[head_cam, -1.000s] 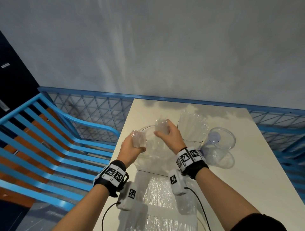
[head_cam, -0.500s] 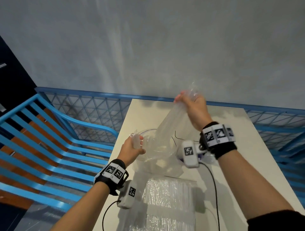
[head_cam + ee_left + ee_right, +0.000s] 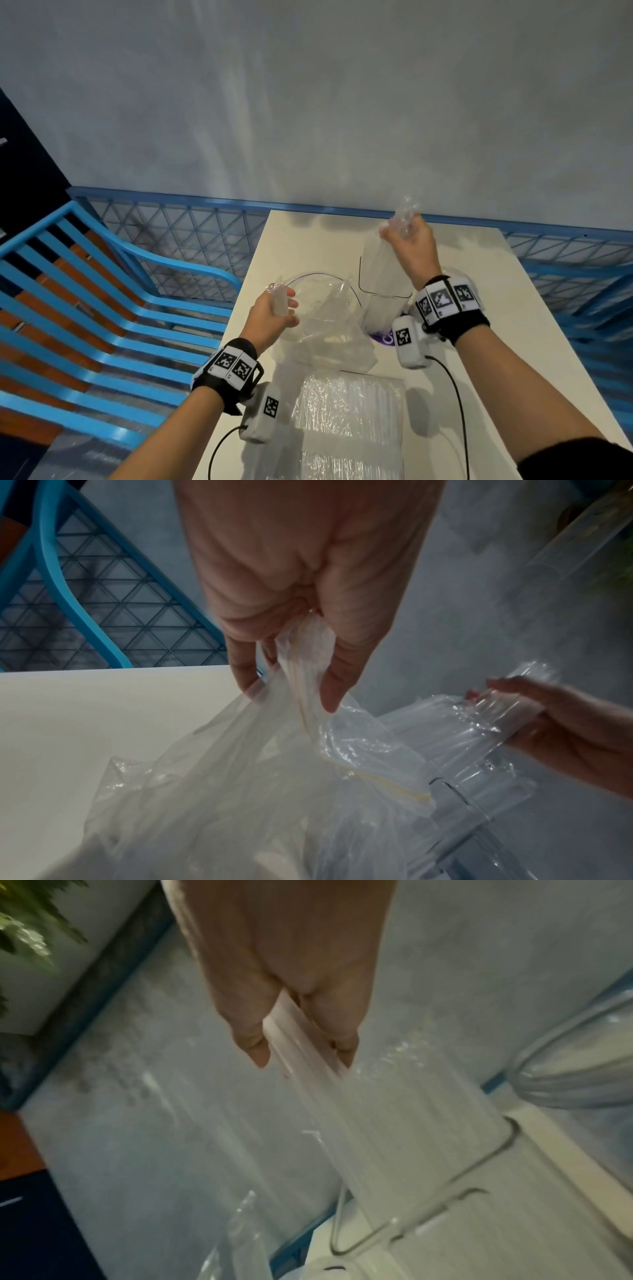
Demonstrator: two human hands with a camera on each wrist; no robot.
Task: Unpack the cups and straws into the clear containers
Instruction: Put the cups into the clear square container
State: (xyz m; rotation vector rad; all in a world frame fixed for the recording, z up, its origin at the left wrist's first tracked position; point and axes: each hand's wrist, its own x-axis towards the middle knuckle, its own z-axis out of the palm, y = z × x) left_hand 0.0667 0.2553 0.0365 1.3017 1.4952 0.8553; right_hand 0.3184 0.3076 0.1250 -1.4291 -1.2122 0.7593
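My right hand (image 3: 400, 229) grips the top end of a tall stack of clear cups (image 3: 378, 274), with crinkled film round that end. The stack's lower end stands inside a clear square container (image 3: 361, 284) at mid table. The right wrist view is blurred; there my right hand (image 3: 304, 1058) holds the cup stack (image 3: 387, 1118) down into the container's rim (image 3: 479, 1164). My left hand (image 3: 286, 306) pinches the bunched neck of a limp clear plastic bag (image 3: 329, 329). From the left wrist, my left hand (image 3: 291, 696) holds the bag (image 3: 240, 791) beside the cups (image 3: 462, 731).
A flat pack of clear straws (image 3: 349, 411) lies on the white table (image 3: 308, 240) near me. A round clear container (image 3: 318, 274) stands behind the bag, another with a purple base (image 3: 382, 337) under my right wrist. A blue chair (image 3: 102, 308) stands left, a blue mesh rail (image 3: 171, 233) behind.
My right hand drew the cup stack up out of the bag, then carried it right and down into the square container. My left hand kept its hold on the bag.
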